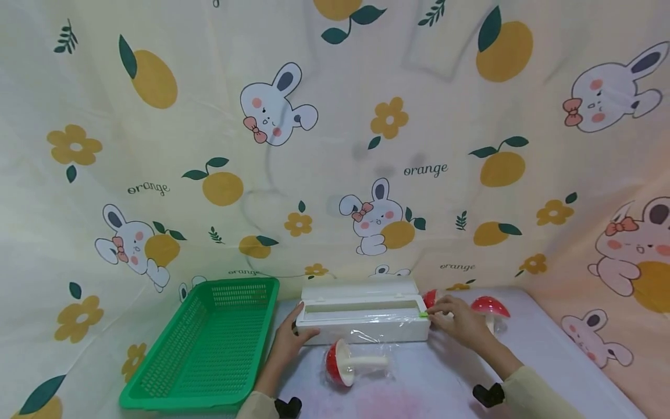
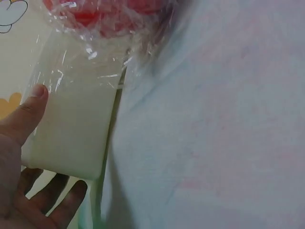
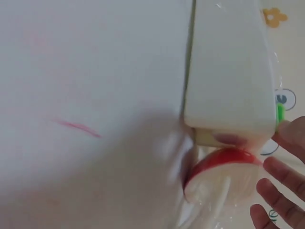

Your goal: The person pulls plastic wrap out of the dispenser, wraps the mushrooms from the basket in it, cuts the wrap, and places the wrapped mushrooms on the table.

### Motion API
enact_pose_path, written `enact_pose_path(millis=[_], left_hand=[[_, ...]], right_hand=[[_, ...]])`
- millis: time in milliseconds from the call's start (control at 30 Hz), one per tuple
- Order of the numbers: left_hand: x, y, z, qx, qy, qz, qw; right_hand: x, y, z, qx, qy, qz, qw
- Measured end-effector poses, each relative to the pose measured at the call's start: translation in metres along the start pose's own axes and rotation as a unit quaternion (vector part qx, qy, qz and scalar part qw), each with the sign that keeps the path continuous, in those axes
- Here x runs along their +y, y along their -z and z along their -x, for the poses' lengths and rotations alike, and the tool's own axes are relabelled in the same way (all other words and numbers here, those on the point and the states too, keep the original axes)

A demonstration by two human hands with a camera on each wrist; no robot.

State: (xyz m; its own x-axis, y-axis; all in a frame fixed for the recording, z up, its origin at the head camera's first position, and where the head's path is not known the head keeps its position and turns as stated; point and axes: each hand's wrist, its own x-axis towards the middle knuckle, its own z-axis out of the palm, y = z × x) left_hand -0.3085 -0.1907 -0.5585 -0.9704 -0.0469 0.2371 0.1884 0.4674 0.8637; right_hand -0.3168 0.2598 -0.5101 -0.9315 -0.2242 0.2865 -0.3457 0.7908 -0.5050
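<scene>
A white cling film dispenser (image 1: 366, 331) lies lengthwise on the table with its lid (image 1: 361, 288) raised. Clear film hangs over its front. My left hand (image 1: 289, 337) grips the dispenser's left end, thumb on the front face and fingers round the end. At the opposite end, my right hand (image 1: 460, 323) has its fingertips on the small green slide cutter (image 3: 279, 112), the other fingers spread apart. Just in front of the dispenser lies a toy mushroom (image 1: 340, 364) with a red cap and pale stem, under clear film.
A green plastic basket (image 1: 199, 401) stands at the left, close to my left forearm. Behind my right hand are a second red-capped mushroom (image 1: 490, 306) and another red cap (image 1: 430, 298) close to the dispenser's end. A printed curtain (image 1: 324, 163) hangs behind the table.
</scene>
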Motion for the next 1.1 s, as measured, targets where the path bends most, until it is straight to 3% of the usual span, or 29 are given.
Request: enact_pose_path(millis=[367, 567, 733, 833, 900, 967, 1100], left_hand=[[0.007, -0.005, 0.009, 0.025, -0.012, -0.042, 0.9987], [0.006, -0.011, 0.017, 0.06, -0.027, -0.068, 0.9955], [0.009, -0.017, 0.026, 0.087, -0.016, -0.105, 0.9905], [0.013, -0.017, 0.03, 0.106, -0.032, -0.124, 0.9861], [0.017, -0.015, 0.033, 0.116, -0.048, -0.138, 0.9824], [0.02, -0.012, 0.035, 0.115, -0.057, -0.147, 0.9809], [0.023, -0.007, 0.04, 0.087, -0.105, -0.156, 0.9784]], right_hand=[[-0.014, -0.022, 0.003, 0.098, 0.086, 0.033, 0.991], [-0.017, -0.037, 0.003, 0.119, 0.088, 0.059, 0.987], [-0.018, -0.045, 0.005, 0.18, 0.134, 0.076, 0.972], [-0.02, -0.047, 0.006, 0.205, 0.157, 0.075, 0.963], [-0.023, -0.047, 0.007, 0.206, 0.158, 0.069, 0.963], [-0.025, -0.047, 0.01, 0.199, 0.154, 0.056, 0.966], [-0.03, -0.046, 0.015, 0.204, 0.162, 0.031, 0.965]])
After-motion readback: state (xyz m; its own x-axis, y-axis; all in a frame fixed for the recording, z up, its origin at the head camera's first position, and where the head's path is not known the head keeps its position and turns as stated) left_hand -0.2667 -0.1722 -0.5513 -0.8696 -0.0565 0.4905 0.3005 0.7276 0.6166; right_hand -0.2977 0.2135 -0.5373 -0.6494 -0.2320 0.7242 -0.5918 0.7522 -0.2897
